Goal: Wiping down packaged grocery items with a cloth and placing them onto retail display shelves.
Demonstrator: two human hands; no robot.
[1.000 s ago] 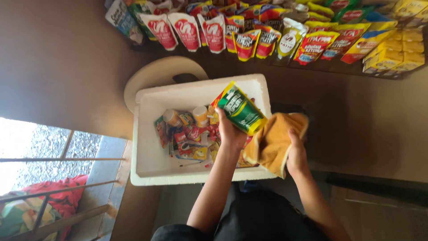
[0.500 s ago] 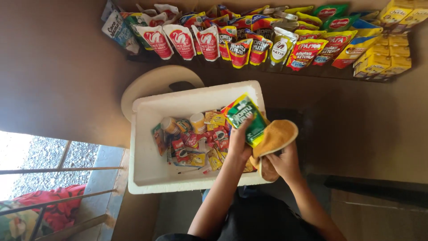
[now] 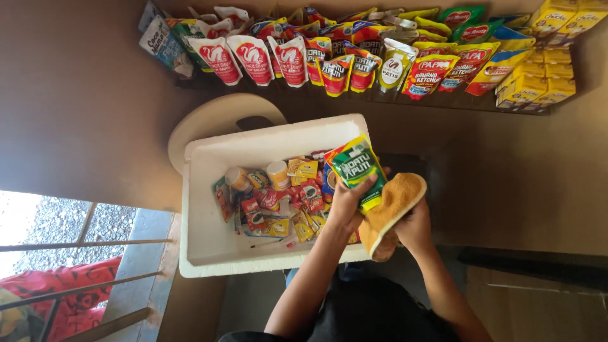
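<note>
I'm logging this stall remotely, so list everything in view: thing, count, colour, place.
green pouch: one, green and yellow, in left hand
cloth: one, orange, in right hand, against the pouch
foam box: one, white, centre
small sachets: many, mixed colours, inside box
shelf pouches: many, red, yellow, green, along top
yellow cartons: several, top right
stool: one, cream, behind box
left hand: gripping pouch
right hand: gripping cloth

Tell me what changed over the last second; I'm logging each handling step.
The cloth in the right hand closed in from beside the green pouch until it touches the pouch's lower edge. The left hand kept its hold on the pouch above the white box. The box's contents and the pouches on the shelf stayed put.
</note>
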